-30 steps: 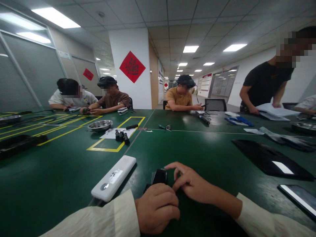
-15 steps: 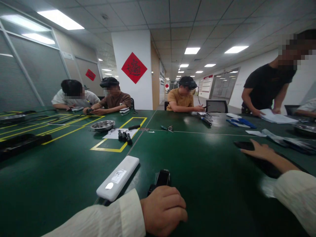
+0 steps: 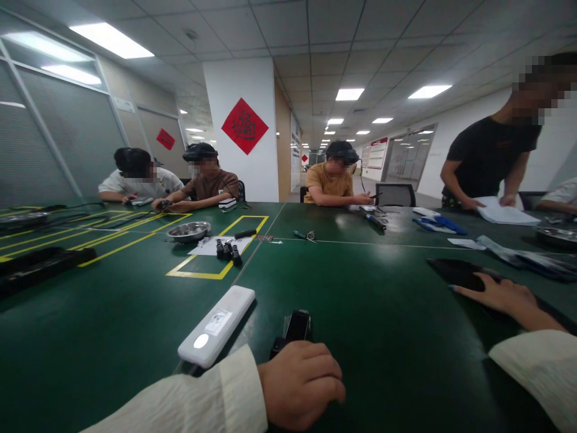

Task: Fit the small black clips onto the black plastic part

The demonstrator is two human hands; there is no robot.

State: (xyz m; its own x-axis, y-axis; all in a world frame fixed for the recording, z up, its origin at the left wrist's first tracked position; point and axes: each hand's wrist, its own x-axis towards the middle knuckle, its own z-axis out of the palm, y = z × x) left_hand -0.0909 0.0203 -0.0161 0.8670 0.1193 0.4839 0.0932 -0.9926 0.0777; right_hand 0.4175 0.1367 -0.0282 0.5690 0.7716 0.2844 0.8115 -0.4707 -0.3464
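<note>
Right hand (image 3: 502, 294) over black panel (image 3: 455, 272)

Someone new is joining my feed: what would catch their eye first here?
Probably the red diamond poster on the white pillar, above the far table edge. Nearer, the long white device stands out against the green table, left of the small black device by the left hand. At right, the right hand is over a flat black item.

Open lane forward across the green tabletop (image 3: 374, 307), between the black device (image 3: 297, 326) at the left hand (image 3: 303, 383) and the black panel (image 3: 456, 272) beneath the right hand (image 3: 502, 294). Obstructed leftward by the white bar (image 3: 225, 317); farther ahead, by black cylinders (image 3: 220, 249) and a steel bowl (image 3: 192, 239).
</note>
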